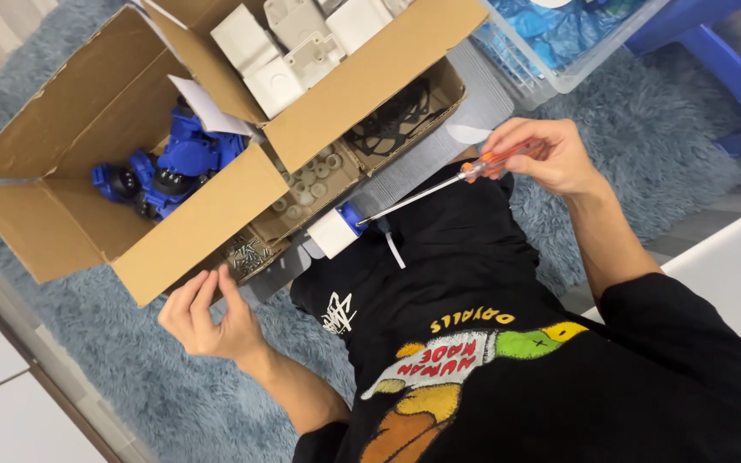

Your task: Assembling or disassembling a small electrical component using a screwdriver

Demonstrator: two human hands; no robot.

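Where parts boxes sit, blue rug (130, 377) spreads

blue shaggy rug (113, 377) | clear plastic bin (559, 51) | blue stool (731, 77) | blue wheeled parts (169, 167)

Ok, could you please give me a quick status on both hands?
Right hand grips screwdriver, tip at the white-and-blue part. Left hand at the tray of screws, hold unclear. Cardboard box alongside.
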